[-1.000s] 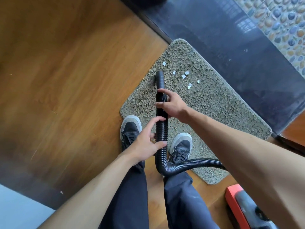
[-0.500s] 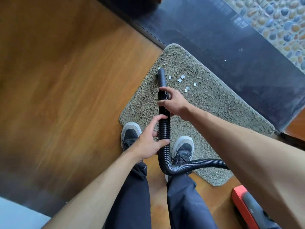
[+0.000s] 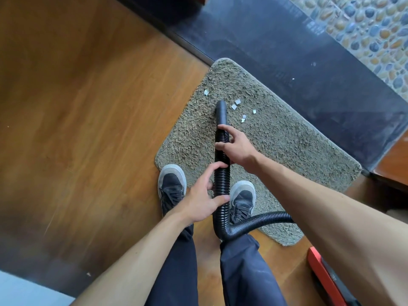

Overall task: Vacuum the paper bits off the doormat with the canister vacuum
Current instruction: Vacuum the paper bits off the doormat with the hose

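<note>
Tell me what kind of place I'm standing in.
Probably a home entryway: a shaggy doormat lies on the wood floor against a dark stone threshold, with pebble paving beyond.

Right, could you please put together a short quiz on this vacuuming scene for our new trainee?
1. True or false: both the left hand and the right hand hold the hose.
2. On the doormat, most of the paper bits lie: A) right of the nozzle; B) left of the nozzle; C) under the hose.
3. Which hand is nearer the nozzle?
Key: 1 true; 2 A; 3 the right hand.
</note>
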### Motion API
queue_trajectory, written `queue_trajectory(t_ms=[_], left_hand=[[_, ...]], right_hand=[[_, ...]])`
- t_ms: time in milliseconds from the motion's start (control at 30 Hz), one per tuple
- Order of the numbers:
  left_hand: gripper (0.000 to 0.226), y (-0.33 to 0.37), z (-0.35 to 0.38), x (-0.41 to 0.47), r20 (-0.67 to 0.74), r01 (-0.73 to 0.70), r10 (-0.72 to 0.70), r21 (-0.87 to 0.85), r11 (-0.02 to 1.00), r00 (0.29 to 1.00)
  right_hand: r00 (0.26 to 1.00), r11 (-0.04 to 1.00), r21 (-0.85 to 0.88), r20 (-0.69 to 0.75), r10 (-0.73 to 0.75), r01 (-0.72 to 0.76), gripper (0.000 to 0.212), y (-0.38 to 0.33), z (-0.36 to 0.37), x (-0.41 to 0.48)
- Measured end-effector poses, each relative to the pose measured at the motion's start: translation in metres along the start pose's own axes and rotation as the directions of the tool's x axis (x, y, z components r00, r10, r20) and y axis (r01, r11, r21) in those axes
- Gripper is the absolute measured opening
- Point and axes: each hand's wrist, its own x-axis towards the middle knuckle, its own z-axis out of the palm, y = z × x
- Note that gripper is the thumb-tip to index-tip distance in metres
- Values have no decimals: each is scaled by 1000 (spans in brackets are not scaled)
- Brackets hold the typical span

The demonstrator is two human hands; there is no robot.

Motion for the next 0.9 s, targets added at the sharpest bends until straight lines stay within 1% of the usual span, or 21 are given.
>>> queue_trajectory(t_ms=[200, 300, 433, 567, 733, 900], left_hand=[[68, 3, -9, 3, -94, -37, 32, -53, 998, 995], [68, 6, -16, 6, -113, -51, 45, -53, 997, 993], [69, 10, -18, 8, -103, -33, 28, -48, 998, 994], [69, 6, -10, 5, -77, -8, 3, -63, 998, 997], [68, -1, 1, -1, -27, 1, -2, -52, 999, 1000], [67, 4, 7, 1, -4, -9, 8, -50, 999, 1000]], right_hand=[[997, 997, -56, 54, -57, 60, 64, -25, 16, 14], [996, 993, -84, 57, -75, 80, 64, -35, 20, 21], [997, 993, -98, 36, -66, 69, 62, -37, 17, 23], [998, 995, -88, 47, -31, 36, 63, -28, 11, 15], [999, 999, -25, 40, 35, -34, 61, -11, 2, 2], [999, 999, 24, -3, 33, -32, 59, -3, -6, -2]])
